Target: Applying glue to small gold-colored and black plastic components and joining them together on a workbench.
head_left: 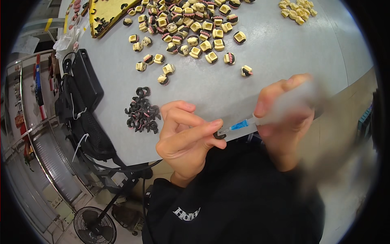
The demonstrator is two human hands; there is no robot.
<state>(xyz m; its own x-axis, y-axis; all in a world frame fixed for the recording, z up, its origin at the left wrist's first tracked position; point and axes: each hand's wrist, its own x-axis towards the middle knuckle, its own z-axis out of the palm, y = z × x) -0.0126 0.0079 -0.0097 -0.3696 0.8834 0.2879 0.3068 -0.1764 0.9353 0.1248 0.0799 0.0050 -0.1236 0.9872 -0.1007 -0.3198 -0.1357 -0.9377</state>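
Observation:
Between thumb and fingertips, my left hand (180, 142) pinches a small black curved piece (219, 136). My right hand (280, 126) is wrapped around a translucent white squeeze bottle (290, 103), blurred at its far end. The bottle's blue dispensing needle (239, 125) points left, its thin tip at the black piece; whether they touch I cannot tell. Left of my left hand lies a small heap of similar black curved pieces (143, 112), some with pink on them. Beyond my hands, many small cream-and-black pieces (195, 53) with square recesses and pink rows are spread on the grey table (195, 87).
A yellow tray (111, 12) with black bits sits at the far left. Plain cream pieces (298, 11) are grouped at the far right. Along the left table edge are a black flat device (87, 77) and a mesh pouch (95, 136). A fan (95, 225) stands below.

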